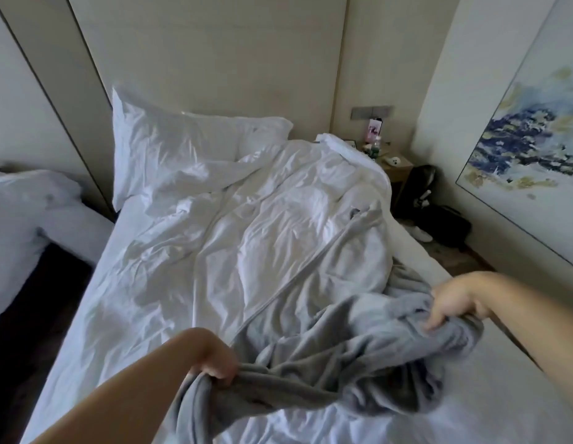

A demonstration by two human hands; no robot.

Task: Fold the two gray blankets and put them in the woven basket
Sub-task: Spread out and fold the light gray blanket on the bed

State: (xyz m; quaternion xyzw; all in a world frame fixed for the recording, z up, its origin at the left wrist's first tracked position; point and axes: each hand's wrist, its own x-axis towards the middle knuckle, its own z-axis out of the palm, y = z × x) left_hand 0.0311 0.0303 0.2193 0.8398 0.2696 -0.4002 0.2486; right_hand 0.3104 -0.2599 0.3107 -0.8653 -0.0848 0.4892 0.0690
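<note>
Head view, gray blanket: we see it (pixel 342 344) bunched on the near end of the bed, from lower centre to lower right of the frame. One edge trails up over the white duvet (pixel 262 219).
Left hand: our left hand (pixel 214 360), at lower centre, has its grip clamped on a gathered edge of the blanket.
Right hand: our right hand (pixel 454 304), at right of centre, has its grip closed on another bunch; the cloth sags between the hands.
Around: the crumpled duvet fills the middle of the bed. A pillow (pixel 169 145) leans at upper left, a nightstand (pixel 398 166) with small items stands at upper right, and a dark bag (pixel 438 209) sits on the floor below it. A painting (pixel 535 139) hangs on the right wall.
Edges and room: bare sheet (pixel 470 411) shows at lower right. A second bed (pixel 32 213) lies at the left edge, across a dark floor gap (pixel 32 315).
</note>
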